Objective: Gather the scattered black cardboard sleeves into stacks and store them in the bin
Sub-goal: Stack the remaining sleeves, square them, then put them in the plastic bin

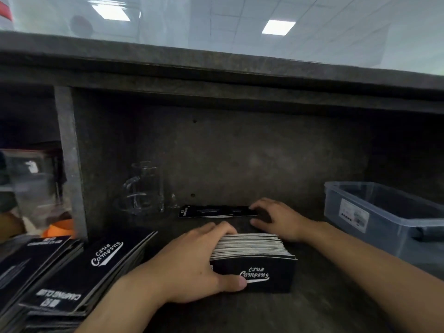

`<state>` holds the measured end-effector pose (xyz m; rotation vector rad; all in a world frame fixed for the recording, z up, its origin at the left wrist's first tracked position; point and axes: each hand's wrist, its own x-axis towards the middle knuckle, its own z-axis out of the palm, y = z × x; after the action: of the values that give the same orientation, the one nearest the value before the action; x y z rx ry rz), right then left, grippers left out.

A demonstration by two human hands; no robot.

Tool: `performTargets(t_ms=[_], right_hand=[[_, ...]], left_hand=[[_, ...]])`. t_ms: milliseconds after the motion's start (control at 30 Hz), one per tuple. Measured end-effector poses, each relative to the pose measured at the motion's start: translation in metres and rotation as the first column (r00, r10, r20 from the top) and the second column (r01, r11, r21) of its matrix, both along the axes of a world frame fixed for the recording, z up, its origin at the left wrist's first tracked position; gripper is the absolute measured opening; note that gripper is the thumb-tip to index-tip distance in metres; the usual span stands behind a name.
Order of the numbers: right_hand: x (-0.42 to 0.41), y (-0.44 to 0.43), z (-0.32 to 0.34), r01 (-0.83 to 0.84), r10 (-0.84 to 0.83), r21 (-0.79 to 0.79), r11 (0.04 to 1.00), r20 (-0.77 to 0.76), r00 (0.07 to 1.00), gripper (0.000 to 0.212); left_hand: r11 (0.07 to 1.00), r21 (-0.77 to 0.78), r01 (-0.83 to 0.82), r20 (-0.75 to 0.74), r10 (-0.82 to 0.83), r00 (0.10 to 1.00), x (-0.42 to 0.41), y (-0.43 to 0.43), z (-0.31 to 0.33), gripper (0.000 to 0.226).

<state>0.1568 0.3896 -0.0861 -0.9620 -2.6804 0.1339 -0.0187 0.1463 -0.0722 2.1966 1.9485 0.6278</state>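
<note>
Your left hand [192, 265] curled round a thick stack [254, 260] of matte black cardboard sleeves at lower centre, thumb on its printed face. Your right hand [276, 217], fingers spread, touched loose flat sleeves [206, 211] above. The translucent rectangular plastic bin [389, 219] stood at right.

I've got a clear glass jug [144, 188] at the back of the dark surface [324, 308], and something orange [60, 229] left of the grey post [68, 152].
</note>
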Motion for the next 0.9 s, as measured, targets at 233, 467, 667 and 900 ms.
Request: performTargets(t_ms=[233,467,667,900], right_hand=[[-0.055,0.017,-0.022,0.074,-0.078,0.031,0.997,0.163,0.983,0.063],[-0.023,0.005,0.004,-0.005,-0.02,0.104,0.995,0.236,0.972,0.055],[-0.004,-0.017,0.009,-0.16,-0.026,0.512,0.844,0.337,0.941,0.047],[0.044,-0.035,0.013,0.05,-0.065,0.374,0.926,0.029,0.997,0.021]], left_hand=[[1.0,0.014,-0.003,0.005,0.003,1.0,-0.001,0.0,-0.002,0.065],[1.0,0.014,0.013,-0.003,-0.013,1.0,-0.003,0.003,-0.003,0.069],[1.0,0.008,0.012,-0.006,-0.012,1.0,-0.002,0.002,-0.002,0.068],[1.0,0.002,0.024,0.007,-0.024,1.0,-0.002,0.001,-0.004,0.072]])
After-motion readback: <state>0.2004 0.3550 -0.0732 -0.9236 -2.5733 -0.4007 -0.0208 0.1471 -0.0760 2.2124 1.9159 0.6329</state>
